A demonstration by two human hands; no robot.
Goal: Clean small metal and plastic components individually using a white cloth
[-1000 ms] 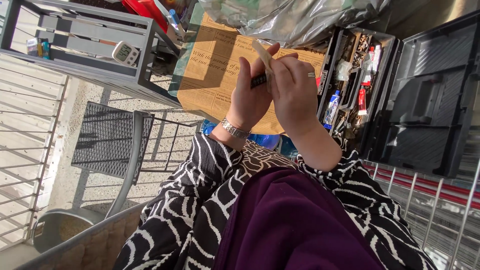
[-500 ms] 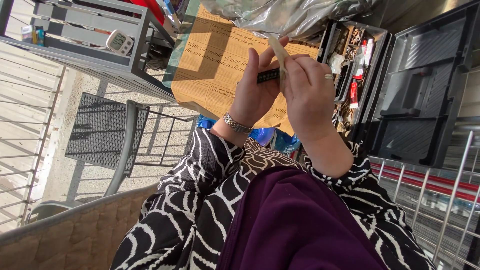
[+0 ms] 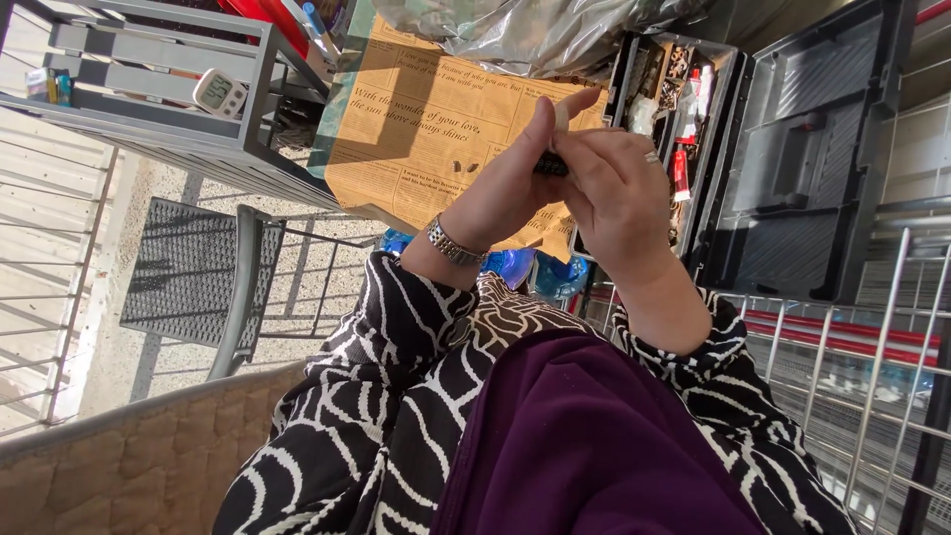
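My left hand (image 3: 510, 183), with a metal watch at the wrist, and my right hand (image 3: 619, 193), with a ring, meet above a table covered in brown printed paper (image 3: 436, 139). Between them they pinch a small dark object (image 3: 551, 165) and a thin pale strip (image 3: 562, 117) that sticks up past the fingers. Most of the dark object is hidden by the fingers.
An open black toolbox (image 3: 792, 149) with small parts and tubes lies to the right. Crumpled clear plastic (image 3: 525, 30) sits at the table's far end. A grey shelf (image 3: 149, 79) with a small digital clock (image 3: 220, 93) stands left, a mesh metal chair (image 3: 198, 277) below it.
Both hands have closed tighter around the dark object, hiding more of it and of the pale strip. The view has shifted, so table and toolbox sit further left.
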